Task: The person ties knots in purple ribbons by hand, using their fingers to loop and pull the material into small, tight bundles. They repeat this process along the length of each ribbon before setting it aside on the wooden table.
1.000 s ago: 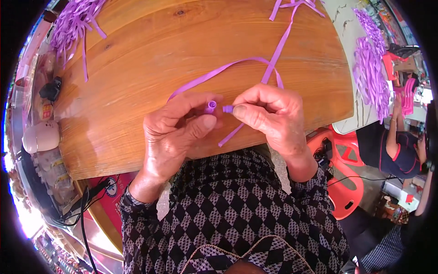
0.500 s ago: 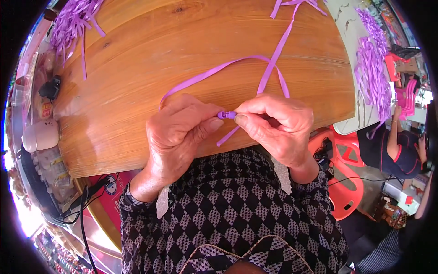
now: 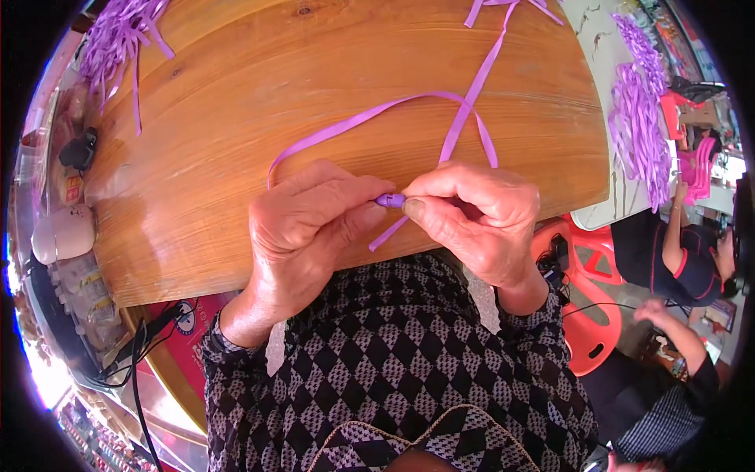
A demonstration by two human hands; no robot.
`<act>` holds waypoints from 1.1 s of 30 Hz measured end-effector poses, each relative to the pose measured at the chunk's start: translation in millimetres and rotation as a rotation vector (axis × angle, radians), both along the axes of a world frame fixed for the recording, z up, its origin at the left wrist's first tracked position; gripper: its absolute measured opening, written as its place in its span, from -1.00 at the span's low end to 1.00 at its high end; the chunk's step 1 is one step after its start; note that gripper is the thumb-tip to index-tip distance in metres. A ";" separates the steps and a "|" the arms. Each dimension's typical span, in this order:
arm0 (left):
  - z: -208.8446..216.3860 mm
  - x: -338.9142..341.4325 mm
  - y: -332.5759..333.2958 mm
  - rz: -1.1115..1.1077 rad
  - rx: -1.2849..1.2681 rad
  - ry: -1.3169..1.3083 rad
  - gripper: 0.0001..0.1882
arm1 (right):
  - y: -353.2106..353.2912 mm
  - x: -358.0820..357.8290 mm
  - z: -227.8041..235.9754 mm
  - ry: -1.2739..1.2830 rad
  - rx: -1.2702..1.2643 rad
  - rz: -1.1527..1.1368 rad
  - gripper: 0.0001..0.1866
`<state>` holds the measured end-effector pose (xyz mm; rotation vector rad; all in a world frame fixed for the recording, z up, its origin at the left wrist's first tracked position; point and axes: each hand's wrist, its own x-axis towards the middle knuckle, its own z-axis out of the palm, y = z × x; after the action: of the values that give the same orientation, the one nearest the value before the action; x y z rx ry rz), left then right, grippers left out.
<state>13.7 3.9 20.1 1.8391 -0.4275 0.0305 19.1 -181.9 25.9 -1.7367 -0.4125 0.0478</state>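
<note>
Along the table's left side, a clear plastic package [image 3: 93, 295] lies near a rounded pale pink case [image 3: 63, 234]; there seem to be small pale things inside the package, though the bent, glary rim of the view makes that uncertain. The pink case looks closed, so its contents are hidden.

The small purple connector [image 3: 391, 200] is held just above the near part of the wooden table [image 3: 314, 86], between the two hands. The left hand [image 3: 303, 224] pinches its left end between thumb and forefinger; the right hand [image 3: 480, 220] grips its right end the same way, thumb tip pressed on the near side. Only the middle of the connector shows between the fingertips.

Beyond the hands, a purple ribbon [image 3: 354, 122] arcs over the tabletop from behind the left hand to the right, crossing a straighter strip. That strip passes behind the right hand, and a loose end shows below the connector. One bunch of purple ribbons [image 3: 118, 47] lies at the far left, another [image 3: 641, 134] on the white table [image 3: 591, 47] at right.
</note>
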 end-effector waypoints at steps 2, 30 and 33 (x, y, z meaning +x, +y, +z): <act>0.0 -0.3 0.2 -0.018 -0.118 0.128 -0.82 | 1.2 -0.4 0.9 0.011 0.011 -0.011 -0.95; -8.9 -9.0 -7.6 0.031 -0.293 0.314 -0.90 | 4.0 2.4 -4.3 -0.310 -0.181 0.002 -0.89; -11.3 -14.5 -13.7 0.108 -0.358 0.366 -0.90 | 6.2 0.5 -8.0 -0.302 -0.153 -0.031 -0.89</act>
<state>-0.8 -9.8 8.8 1.4713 -0.0581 -0.1459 19.5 -175.7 17.9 -1.9075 -0.6156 -0.2123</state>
